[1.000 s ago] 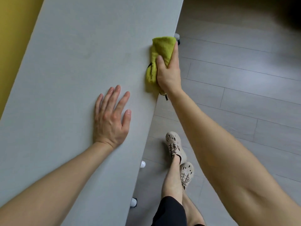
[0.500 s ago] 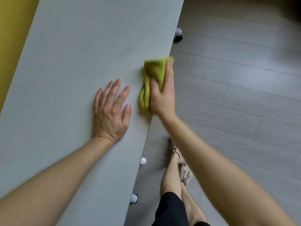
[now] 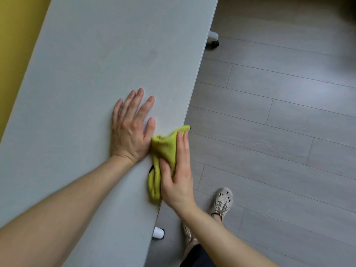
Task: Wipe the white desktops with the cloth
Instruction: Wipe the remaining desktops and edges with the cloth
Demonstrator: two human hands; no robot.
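At the near-right edge of the counter, the right grip is pressing the cloth down onto the surface. Its fingers are lying straight across the yellow-green fabric and the thumb is resting on top, so it is pressing flat, not clenching. The cloth is bunching up between thumb and forefinger. One end is reaching the very edge of the counter, and a fold is trailing back toward the person.

The left grip is lying released, palm down and fingers spread, on the bare surface. It is holding nothing. The base of its thumb is touching the cloth, or is just beside it.

Step in hand, as judged: an edge pass along the right side of the counter is under way, with the left grip serving as a brace. The wide stretch toward the yellow wall is showing no mark to say whether it has been wiped, so progress cannot be stated.

The next move is calling for room. The left grip is sitting directly in the cloth's way inward and would need lifting or shifting aside. The cloth would also wipe better spread flatter under the palm.

Below, a shoe is standing on the floor, and a caster is showing beyond the far edge.
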